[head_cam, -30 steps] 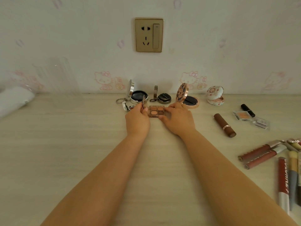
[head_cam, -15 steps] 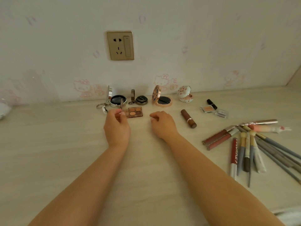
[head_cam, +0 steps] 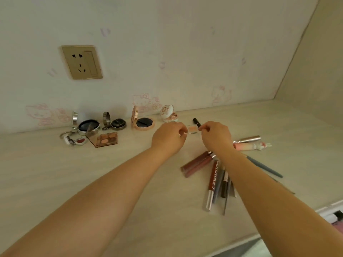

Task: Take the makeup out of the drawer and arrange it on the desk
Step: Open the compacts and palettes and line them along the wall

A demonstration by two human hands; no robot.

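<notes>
**A:** What's the surface like?

**B:** A pale wood-grain desk, running back to a wall papered with faint pink cartoon cats. A gold wall socket sits high on the left, and a plain side panel closes the corner on the right.

**A:** And the hands?

**B:** Both are out over the back of the desk. The left hand and the right hand have their fingers curled, each pinching one end of a small clear blush case with a peach pan inside. Whether it rests on the desk or is lifted off it, I can't tell.

**A:** What's around it?

**B:** Just behind it lies a black lipstick tube. Along the wall stand open compacts: a silver one, a small dark one, a rose-gold one and a white flowered one. In front of the silver one lie an open eyeshadow palette and a keyring.

**A:** To the right?

**B:** Under the right forearm, a loose heap of lip gloss tubes and pencils, near a pink tube. A white edge shows beyond the desk's corner.
</notes>
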